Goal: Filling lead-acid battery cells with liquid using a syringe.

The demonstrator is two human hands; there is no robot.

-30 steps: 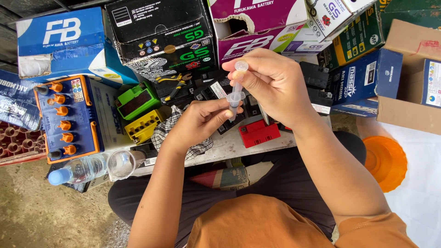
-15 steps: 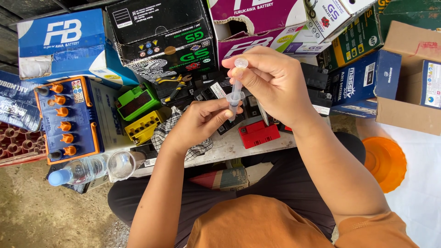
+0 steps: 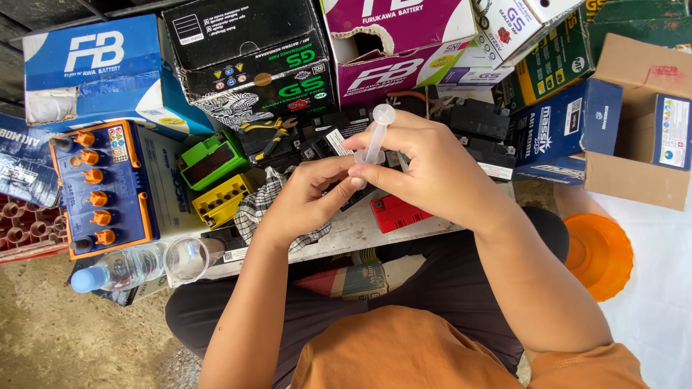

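Both hands meet over the table (image 3: 360, 230), working a clear plastic syringe (image 3: 375, 137). Right hand (image 3: 432, 176) fingers closed on the syringe barrel just under the flange; plunger drawn out and sticking up above the fingers, tilted slightly right. Left hand (image 3: 303, 198) fingers (image 3: 339, 167) closed in a pinch at the lower end of the barrel, touching the right fingertips. The tip is hidden behind the fingers, so I cannot tell if anything is fitted there.

Below the fingers: checked cloth (image 3: 259, 209) under the left wrist, red battery (image 3: 400, 212) just under the right hand, black batteries (image 3: 476, 122) behind the right fingers. Left of the fingers: green battery (image 3: 213, 160), yellow battery (image 3: 223, 198), big blue battery with orange caps (image 3: 101, 187). Pliers (image 3: 267, 133) lie up-left of the fingers. Near left at the table edge: clear glass (image 3: 189, 258) on its side, touching a water bottle (image 3: 119, 270). Cardboard boxes (image 3: 252, 57) stacked beyond the fingers. Orange funnel (image 3: 602, 252) well to the right, off the table.

Doing it well, judged: keep the barrel steady with the right fingers, let the left pinch do the fine work at the tip, keep the plunger clear of the palm so it isn't pushed by accident, and stay over the cloth to catch drips.
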